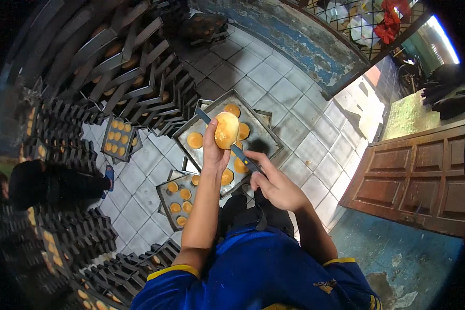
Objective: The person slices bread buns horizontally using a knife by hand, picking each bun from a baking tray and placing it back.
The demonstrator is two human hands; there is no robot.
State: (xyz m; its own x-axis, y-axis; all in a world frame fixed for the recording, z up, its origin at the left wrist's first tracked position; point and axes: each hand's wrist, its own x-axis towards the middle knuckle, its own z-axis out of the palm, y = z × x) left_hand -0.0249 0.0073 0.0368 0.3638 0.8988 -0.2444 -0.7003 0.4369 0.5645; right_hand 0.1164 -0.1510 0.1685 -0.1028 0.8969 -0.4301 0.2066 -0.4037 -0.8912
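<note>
My left hand (214, 150) holds up a round golden bun (226, 129), with the thumb on its left side. A long knife (244, 156) runs across the bun's lower right side, and its blade tip shows beyond the bun at the upper left. My right hand (275, 183) is wrapped round the knife's dark handle. Below the hands lies a metal tray (266, 147) with several round buns spaced apart on it. A second tray (164, 199), also with several buns, sits to its lower left.
Stacked trays of buns fill the left side. A small tray of buns (108, 147) lies on the tiled floor (294, 119). Another person (72, 181) stands at the left. A wooden door (413, 175) is at the right, near a peeling blue wall (305, 46).
</note>
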